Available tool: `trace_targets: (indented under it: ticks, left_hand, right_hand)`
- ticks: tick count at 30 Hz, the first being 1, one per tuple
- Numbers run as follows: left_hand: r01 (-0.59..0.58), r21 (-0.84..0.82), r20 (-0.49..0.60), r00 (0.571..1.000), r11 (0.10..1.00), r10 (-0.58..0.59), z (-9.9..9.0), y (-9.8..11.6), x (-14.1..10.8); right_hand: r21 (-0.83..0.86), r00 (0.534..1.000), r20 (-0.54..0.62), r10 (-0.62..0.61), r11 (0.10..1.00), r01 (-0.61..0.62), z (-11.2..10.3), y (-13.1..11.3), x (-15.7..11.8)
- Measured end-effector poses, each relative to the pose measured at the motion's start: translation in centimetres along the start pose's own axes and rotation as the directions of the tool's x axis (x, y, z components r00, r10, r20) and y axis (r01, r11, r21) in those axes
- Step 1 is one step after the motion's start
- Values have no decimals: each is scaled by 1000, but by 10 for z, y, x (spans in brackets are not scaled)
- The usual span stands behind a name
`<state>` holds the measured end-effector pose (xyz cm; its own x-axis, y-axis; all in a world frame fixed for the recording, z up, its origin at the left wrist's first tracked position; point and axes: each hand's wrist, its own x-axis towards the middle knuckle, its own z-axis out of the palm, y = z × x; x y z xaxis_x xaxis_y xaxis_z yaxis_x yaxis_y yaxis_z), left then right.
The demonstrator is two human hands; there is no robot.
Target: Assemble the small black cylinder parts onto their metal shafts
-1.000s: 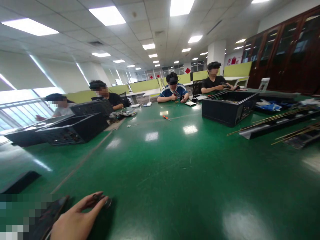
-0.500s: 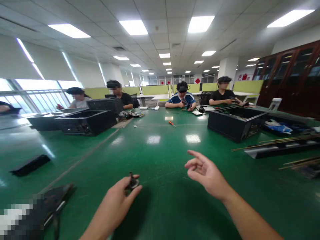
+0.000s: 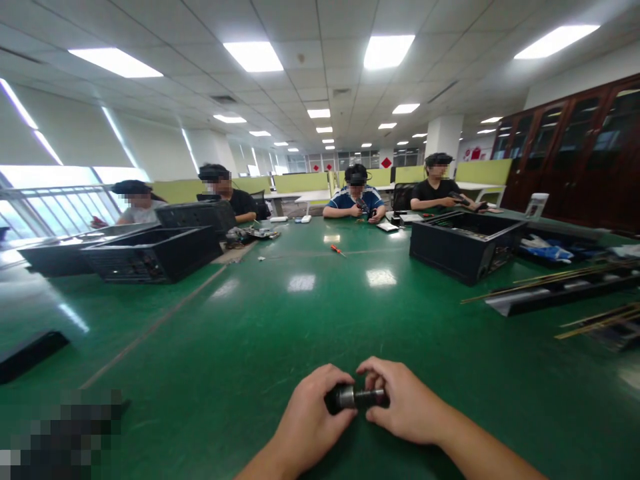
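Low in the middle of the head view lies a dark cylindrical part (image 3: 367, 399) with a silvery band, held sideways just above the green table (image 3: 280, 333). My left hand (image 3: 313, 413) is closed round its left end, thumb below and fingers above. The fingers of my right hand (image 3: 405, 403) curl about the other end, which disappears into the palm. What exactly the part is cannot be made out. An orange-handled screwdriver (image 3: 337, 251) rests on the table well beyond both hands.
Black computer cases stand at left (image 3: 150, 253) and right (image 3: 465, 247). Thin yellowish rods and a metal rail (image 3: 545, 293) lie on the right. A black piece (image 3: 33, 353) sits at far left. Several people work across the table, one in a blue shirt (image 3: 355, 200).
My left hand has moved right with the part, now turned sideways. My right hand, earlier raised and holding nothing, has come down and left onto its other end. The view has shifted slightly.
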<state>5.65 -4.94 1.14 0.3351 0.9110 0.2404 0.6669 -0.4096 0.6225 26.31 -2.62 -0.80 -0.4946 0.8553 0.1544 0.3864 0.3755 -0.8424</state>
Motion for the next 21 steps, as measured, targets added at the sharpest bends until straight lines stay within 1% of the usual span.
trace_targets:
  ticks: [4, 7, 12, 14, 18, 21]
  left_hand:
    - [-21, -75, 6, 1000, 997, 21, -1, 2, 2]
    - [-28, -99, -8, 1000, 995, 27, -1, -1, 4]
    - [-4, -100, -64, 998, 995, -3, -4, -6, 4]
    - [0, -117, -50, 999, 993, -6, -5, -7, 5]
    - [-18, -143, 8, 1000, 990, 19, -5, -7, 6]
    - [-24, -141, 21, 999, 990, 27, -3, -6, 5]
  right_hand:
    - [-84, 1000, -18, 20, 996, -21, 0, -7, -1]
    - [-79, 999, -29, 19, 997, -21, 2, -8, -2]
    - [-96, 996, -71, 52, 994, -59, 4, -4, 1]
    - [-99, 997, -74, 34, 994, -41, 5, -5, 1]
    - [-94, 999, -29, -21, 995, 18, 4, -9, 0]
    - [-108, 999, -36, -16, 994, 12, 4, -13, -2]
